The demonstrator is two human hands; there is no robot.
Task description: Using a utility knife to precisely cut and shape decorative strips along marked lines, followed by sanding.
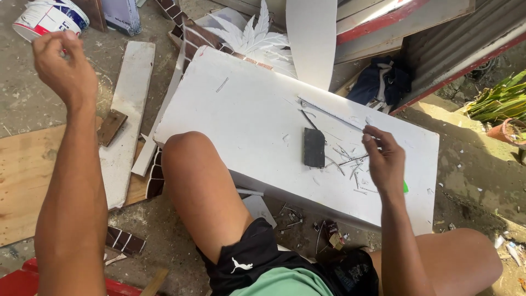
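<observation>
Outdoor work spot, dusty concrete ground [33,104] littered with offcuts. Person seated low, bare knees up, a large white board [246,109] resting tilted across the lap and ground.

Head view: the right hand [386,159] sits over the board's right half, fingers curled together, pinching a thin pale sliver [350,160] whose free end points toward the board's middle. Loose shavings [353,175] lie scattered just under and left of this hand. A dark rectangular block [314,147] lies flat near the board's centre, just left of the shavings, apart from the hand. A long thin strip [329,114] lies slantwise above the block, running toward the board's far right edge. A small green object [405,187] peeks out beside the right wrist; cannot tell what it is.

The left hand [57,63] is raised well off the board, past its left edge, fingers loosely closed; whether it holds anything, cannot tell. Behind it, a white paint bucket [49,16] on its side.

Left of the board: a white plank [129,109] on the ground with a small brown wood piece [112,126] on it, plywood sheet [27,181] beneath. Beyond the board's far edge, a white leaf-shaped cutout [252,33] and dark cloth [383,82]. Potted plant [507,109] at far right
</observation>
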